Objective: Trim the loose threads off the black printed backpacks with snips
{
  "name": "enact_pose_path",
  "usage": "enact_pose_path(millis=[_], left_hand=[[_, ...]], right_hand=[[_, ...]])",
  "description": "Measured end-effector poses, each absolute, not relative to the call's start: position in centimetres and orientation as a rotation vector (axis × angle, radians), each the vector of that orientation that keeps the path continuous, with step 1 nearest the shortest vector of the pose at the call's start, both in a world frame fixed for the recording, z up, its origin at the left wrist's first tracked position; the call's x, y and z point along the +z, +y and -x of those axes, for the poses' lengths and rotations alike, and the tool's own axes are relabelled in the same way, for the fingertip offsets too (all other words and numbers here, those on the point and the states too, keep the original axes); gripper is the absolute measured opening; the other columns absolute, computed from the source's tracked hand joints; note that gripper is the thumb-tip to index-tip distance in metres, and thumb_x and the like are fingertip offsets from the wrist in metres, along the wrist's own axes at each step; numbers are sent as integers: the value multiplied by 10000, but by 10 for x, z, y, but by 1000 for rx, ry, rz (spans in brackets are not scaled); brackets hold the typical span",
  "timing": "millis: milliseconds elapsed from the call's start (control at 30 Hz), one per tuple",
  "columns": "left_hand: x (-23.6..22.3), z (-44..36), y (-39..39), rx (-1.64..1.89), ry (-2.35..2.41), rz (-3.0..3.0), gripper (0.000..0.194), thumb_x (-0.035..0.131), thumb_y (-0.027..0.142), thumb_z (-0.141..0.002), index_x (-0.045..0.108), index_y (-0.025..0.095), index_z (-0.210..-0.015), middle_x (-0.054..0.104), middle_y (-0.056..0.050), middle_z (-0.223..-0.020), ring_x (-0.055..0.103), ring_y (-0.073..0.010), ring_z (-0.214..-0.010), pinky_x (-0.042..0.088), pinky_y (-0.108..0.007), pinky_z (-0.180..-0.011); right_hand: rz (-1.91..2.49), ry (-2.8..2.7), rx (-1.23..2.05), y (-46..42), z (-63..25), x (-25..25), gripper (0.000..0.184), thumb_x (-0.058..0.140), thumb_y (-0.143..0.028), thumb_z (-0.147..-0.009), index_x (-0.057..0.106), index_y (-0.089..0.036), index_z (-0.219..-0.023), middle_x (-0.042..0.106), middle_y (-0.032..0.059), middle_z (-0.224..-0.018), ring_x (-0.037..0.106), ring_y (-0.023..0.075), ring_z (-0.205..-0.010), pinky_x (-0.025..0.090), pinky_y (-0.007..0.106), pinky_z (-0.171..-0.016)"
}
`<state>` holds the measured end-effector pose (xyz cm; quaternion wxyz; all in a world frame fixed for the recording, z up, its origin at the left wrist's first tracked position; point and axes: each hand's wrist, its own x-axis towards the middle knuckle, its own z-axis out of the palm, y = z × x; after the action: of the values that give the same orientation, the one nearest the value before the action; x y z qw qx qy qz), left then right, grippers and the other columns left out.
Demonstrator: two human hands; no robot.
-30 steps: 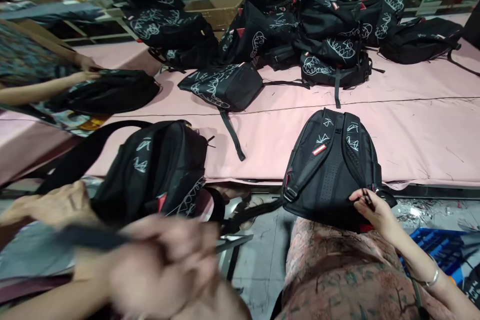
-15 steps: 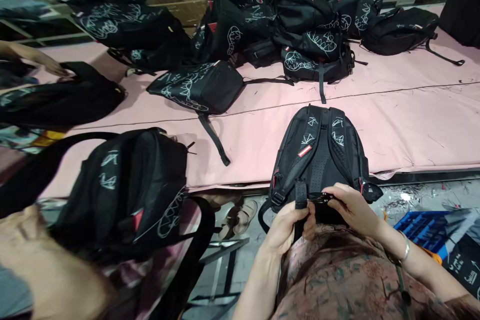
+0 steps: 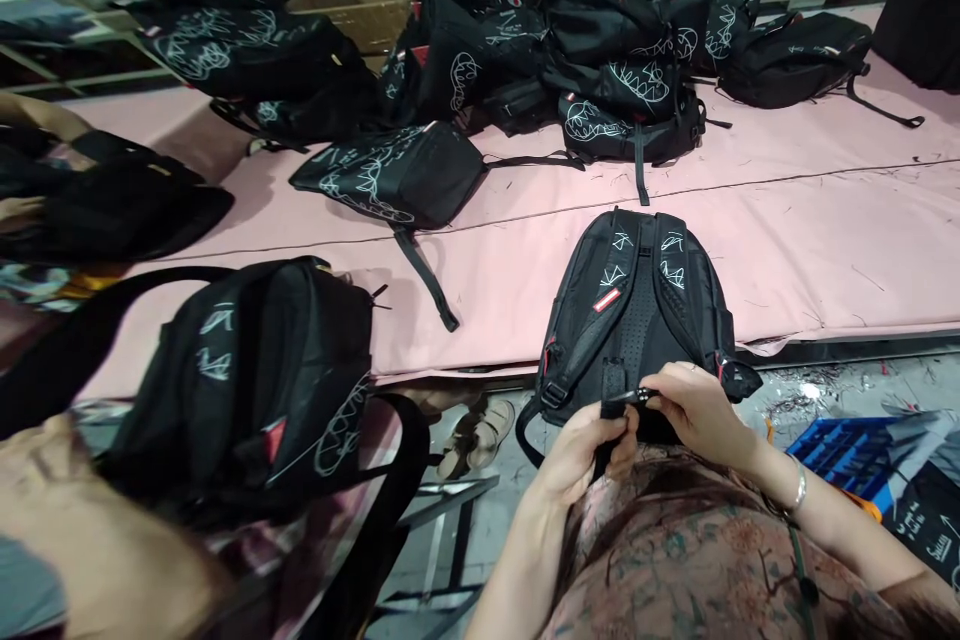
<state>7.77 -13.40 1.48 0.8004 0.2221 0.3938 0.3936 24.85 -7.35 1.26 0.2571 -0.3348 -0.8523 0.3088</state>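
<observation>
A black backpack [image 3: 637, 300] with white scribble prints and a red tag lies straps-up at the table's near edge, leaning toward my body. My left hand [image 3: 581, 450] is closed on the end of a black webbing strap [image 3: 613, 382] at the bag's lower part. In my right hand [image 3: 694, 410] is a pair of small black thread snips [image 3: 640, 395], pinched between thumb and fingers. Their tip reaches the strap beside my left fingertips. The fingers partly hide both the snips and the strap end.
Beyond, several black backpacks [image 3: 615, 20] are heaped on the pink-covered table [image 3: 825, 240]. To the left, a co-worker's arm [image 3: 82, 530] is close to another backpack [image 3: 255, 380]. A second person's hands work on a bag [image 3: 135, 200] farther off. A blue crate [image 3: 847, 460] stands at right.
The strap end has tipped down in my left hand, and the snips have turned slightly against it. At far left, the other person's bag and hands have shifted.
</observation>
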Motion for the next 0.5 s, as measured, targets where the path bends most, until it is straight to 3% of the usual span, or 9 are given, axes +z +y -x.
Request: enact_pose_path(millis=[67, 167, 267, 333, 433, 500], left_hand=[[11, -81, -132, 901, 1069, -628, 202, 534, 332, -729, 493, 136, -755, 358, 46, -485, 298, -65, -411, 207, -199, -435], [5, -92, -130, 899, 1573, -1000, 145, 495, 286, -741, 522, 166, -819, 492, 1, -607, 447, -114, -522, 298, -223, -515], [0, -107, -133, 687, 1853, -1274, 215, 489, 204, -725, 522, 193, -937, 593, -51, -761, 566, -193, -701, 369, -273, -626], [-2, -116, -136, 717, 1835, -1332, 284, 500, 199, -723, 518, 183, -1006, 615, -85, -871, 584, -220, -819, 401, -304, -700], [-6, -120, -137, 1079, 1615, -1152, 360, 516, 259, -751, 505, 168, -1099, 592, -101, -1062, 555, -198, -975, 413, -313, -835], [-6, -117, -136, 1191, 1472, -919, 353, 553, 311, -748, 543, 151, -1063, 616, -86, -1000, 574, -174, -911, 435, -291, -816]], right_hand=[[928, -2145, 995, -74, -250, 11, 254, 348, -295, -927, 565, -162, -932, 566, 52, -824, 492, 155, -779, 351, 260, -685], [981, -1919, 1200, -74, -247, 5, 226, 392, -321, -899, 515, -164, -1007, 566, 47, -910, 511, 146, -822, 382, 242, -709], [1137, -1851, 1232, -73, -239, -4, 202, 552, -339, -784, 522, -168, -887, 547, 2, -777, 493, 132, -704, 369, 227, -634], [1214, -1790, 1249, -72, -233, -12, 162, 558, -318, -756, 513, -163, -752, 503, -16, -681, 455, 117, -640, 342, 222, -594], [1199, -1519, 1462, -68, -228, -21, 200, 486, -316, -779, 445, -161, -658, 410, -27, -611, 382, 96, -575, 307, 213, -537], [1144, -1276, 1663, -66, -228, -25, 244, 491, -363, -767, 388, -171, -656, 324, -48, -572, 296, 78, -508, 255, 205, -473]])
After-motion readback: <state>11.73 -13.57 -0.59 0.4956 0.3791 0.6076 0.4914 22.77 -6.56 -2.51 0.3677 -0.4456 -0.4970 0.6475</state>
